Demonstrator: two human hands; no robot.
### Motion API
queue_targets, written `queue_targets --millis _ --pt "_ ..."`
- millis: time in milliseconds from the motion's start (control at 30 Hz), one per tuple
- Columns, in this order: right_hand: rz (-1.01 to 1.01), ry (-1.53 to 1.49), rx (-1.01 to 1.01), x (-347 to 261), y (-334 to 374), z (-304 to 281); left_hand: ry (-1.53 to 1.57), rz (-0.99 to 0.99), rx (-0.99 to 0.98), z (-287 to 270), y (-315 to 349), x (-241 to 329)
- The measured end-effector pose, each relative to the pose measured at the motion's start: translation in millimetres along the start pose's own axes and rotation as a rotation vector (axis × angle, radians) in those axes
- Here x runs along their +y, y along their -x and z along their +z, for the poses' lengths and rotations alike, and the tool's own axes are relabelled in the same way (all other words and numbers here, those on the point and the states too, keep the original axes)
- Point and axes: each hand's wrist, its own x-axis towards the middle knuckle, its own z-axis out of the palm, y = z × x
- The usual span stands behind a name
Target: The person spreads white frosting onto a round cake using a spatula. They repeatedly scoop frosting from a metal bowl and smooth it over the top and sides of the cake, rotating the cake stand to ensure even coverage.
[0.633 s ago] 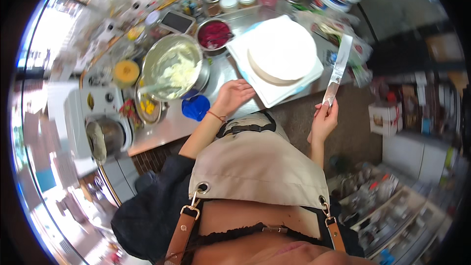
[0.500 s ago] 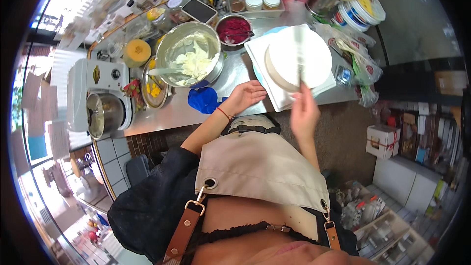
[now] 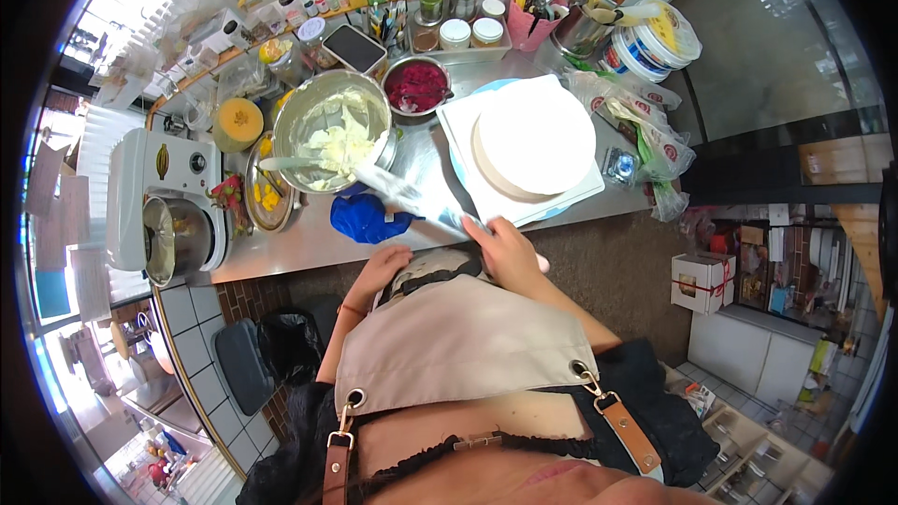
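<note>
My right hand (image 3: 505, 251) grips the handle of a cake spatula (image 3: 402, 193), its long blade blurred by motion and pointing left to the rim of a metal bowl (image 3: 297, 112). Cream (image 3: 339, 142) fills part of that bowl, with another pale spatula (image 3: 288, 164) lying in it. On the right, a smooth white round cake (image 3: 538, 136) stands on a square white board (image 3: 458, 122). My left hand (image 3: 382, 267) hangs by the table's front edge in front of the apron, holding nothing, its fingers loosely stretched. A crumpled blue cloth (image 3: 367, 218) lies just beyond it.
A bowl of dark red filling (image 3: 417, 86) sits behind the cream. At far left stands a stand mixer (image 3: 159, 178), beside a tray of yellow fruit pieces (image 3: 271, 194). Plastic bags (image 3: 655, 136) and white buckets (image 3: 655, 42) crowd the right end. Jars (image 3: 456, 35) line the back.
My right hand has swung the spatula from over the cake left to the cream bowl. My left hand has drawn back from beside the board toward the apron. The view has shifted slightly.
</note>
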Motion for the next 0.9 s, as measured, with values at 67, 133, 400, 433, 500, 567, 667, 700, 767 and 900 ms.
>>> queue_targets --millis 67,133,400,433,500,567,667,700,767,900 --pt "0.037 -0.12 -0.004 -5 19 -24 -0.007 -0.033 0.013 4 14 5" --pt "0.023 -0.269 0.019 -8 19 -31 -0.055 -0.014 -0.019 6 16 18" --pt "-0.058 -0.451 -0.033 -26 -34 5 -0.164 -0.079 0.015 9 15 22" --pt "-0.037 -0.422 -0.071 -25 -36 18 -0.211 -0.095 0.032 8 19 11" --pt "0.032 -0.322 -0.157 -16 -38 55 -0.268 -0.131 0.065 16 26 5" --pt "0.071 -0.275 -0.25 -9 -42 85 -0.272 -0.176 0.075 23 37 -6" --pt "0.017 -0.223 -0.328 -4 -52 122 -0.177 -0.199 0.068 30 51 -17" --pt "-0.026 -0.21 -0.342 -3 -60 134 -0.126 -0.194 0.071 33 59 -19" --pt "-0.109 -0.183 -0.393 -12 -76 143 -0.186 -0.148 0.115 34 69 -43" --pt "-0.22 -0.062 -0.27 1 -104 173 -0.155 -0.16 0.236 26 76 -53"
